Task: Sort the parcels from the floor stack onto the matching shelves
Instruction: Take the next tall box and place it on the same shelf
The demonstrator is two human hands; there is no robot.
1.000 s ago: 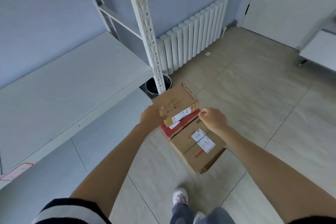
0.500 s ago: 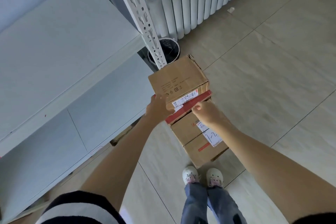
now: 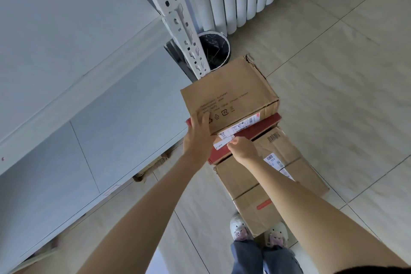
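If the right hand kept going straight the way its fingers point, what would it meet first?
Probably the near face of the top cardboard box. The right hand points up-left, pinching the white label over the red parcel. Depth is unclear from this single view.

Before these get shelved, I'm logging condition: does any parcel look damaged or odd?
Yes. The top brown box has a torn, ragged far corner by the bin, and its shipping label hangs loose where the right hand pinches it.
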